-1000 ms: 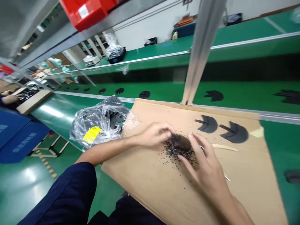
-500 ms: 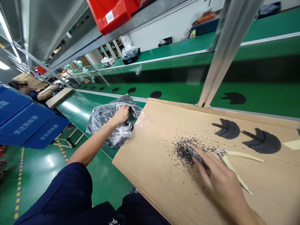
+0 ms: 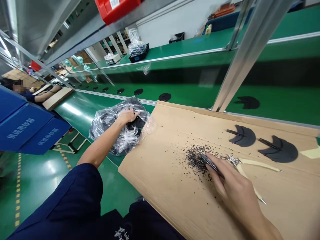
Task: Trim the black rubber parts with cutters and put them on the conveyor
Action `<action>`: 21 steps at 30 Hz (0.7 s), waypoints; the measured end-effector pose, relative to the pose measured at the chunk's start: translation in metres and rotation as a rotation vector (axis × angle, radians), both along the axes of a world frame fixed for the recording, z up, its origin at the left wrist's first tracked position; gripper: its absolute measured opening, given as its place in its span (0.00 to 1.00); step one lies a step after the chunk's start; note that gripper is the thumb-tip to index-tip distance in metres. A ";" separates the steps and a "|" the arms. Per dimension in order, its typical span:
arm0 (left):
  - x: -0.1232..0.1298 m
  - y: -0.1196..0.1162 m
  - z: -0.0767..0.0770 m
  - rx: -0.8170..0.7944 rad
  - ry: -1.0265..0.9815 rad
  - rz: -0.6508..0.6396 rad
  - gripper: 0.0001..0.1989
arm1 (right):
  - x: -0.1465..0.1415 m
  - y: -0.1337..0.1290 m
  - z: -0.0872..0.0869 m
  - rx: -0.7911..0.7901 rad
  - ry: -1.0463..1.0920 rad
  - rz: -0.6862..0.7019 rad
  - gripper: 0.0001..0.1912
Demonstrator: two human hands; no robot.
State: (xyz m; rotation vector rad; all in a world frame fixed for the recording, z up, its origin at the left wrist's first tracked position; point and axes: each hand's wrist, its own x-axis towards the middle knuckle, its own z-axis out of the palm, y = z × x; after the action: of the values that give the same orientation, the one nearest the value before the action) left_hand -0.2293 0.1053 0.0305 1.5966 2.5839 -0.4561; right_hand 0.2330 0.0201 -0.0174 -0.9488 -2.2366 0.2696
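My left hand [image 3: 128, 115] reaches into the opening of a clear plastic bag [image 3: 102, 125] filled with black parts. Its fingers look spread and bent over the dark parts; the tips are partly hidden. My right hand [image 3: 232, 181] is closed around a slim silver tool, which looks like tweezers [image 3: 211, 164]. The tool's tip is over a scattered heap of tiny black bits [image 3: 196, 158] on the cardboard sheet [image 3: 160, 180]. Beside that hand lie pliers with cream handles [image 3: 260, 164]. Two black fan-shaped parts [image 3: 242, 136] with stems lie farther right on the cardboard.
Behind the cardboard, a row of black parts [image 3: 164, 97] lies on the green surface. A metal post [image 3: 246, 63] rises at the cardboard's back edge. A red bin [image 3: 117, 8] sits overhead. At left are blue crates [image 3: 32, 128] and another person [image 3: 30, 96].
My left hand has shifted slightly left inside the bag, and its fingers look more spread. My right hand stays by the black bits with the tool. The whole view has shifted slightly.
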 end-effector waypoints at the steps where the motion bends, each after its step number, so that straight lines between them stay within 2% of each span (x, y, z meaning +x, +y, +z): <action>1: 0.004 -0.009 -0.001 0.000 0.003 -0.025 0.32 | 0.000 -0.001 0.000 -0.001 -0.007 -0.002 0.24; 3: 0.013 -0.026 -0.001 0.008 0.004 -0.088 0.34 | -0.001 -0.002 -0.001 0.000 -0.022 -0.005 0.24; 5: 0.024 -0.039 0.001 0.003 -0.038 -0.202 0.31 | -0.002 -0.002 -0.001 0.009 -0.028 -0.008 0.24; 8: 0.037 -0.050 0.008 -0.007 -0.136 -0.372 0.24 | -0.003 -0.001 0.000 0.025 -0.016 -0.006 0.23; 11: 0.042 -0.058 0.017 0.003 -0.215 -0.462 0.26 | -0.003 -0.001 0.003 0.018 0.007 -0.006 0.21; 15: 0.033 -0.067 0.029 0.026 -0.244 -0.455 0.29 | -0.005 -0.001 0.006 -0.017 0.033 0.001 0.22; 18: 0.025 -0.072 0.035 0.064 -0.239 -0.407 0.25 | -0.006 -0.003 0.007 -0.052 0.069 0.000 0.21; 21: 0.024 -0.074 0.039 0.179 -0.240 -0.368 0.20 | -0.006 -0.005 0.008 -0.160 0.141 -0.047 0.19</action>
State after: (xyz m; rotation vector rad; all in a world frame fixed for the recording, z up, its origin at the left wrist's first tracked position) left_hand -0.2050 0.0308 0.0696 2.0541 2.2128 -0.0440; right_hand 0.2269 0.0150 -0.0097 -1.0314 -2.0849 0.4854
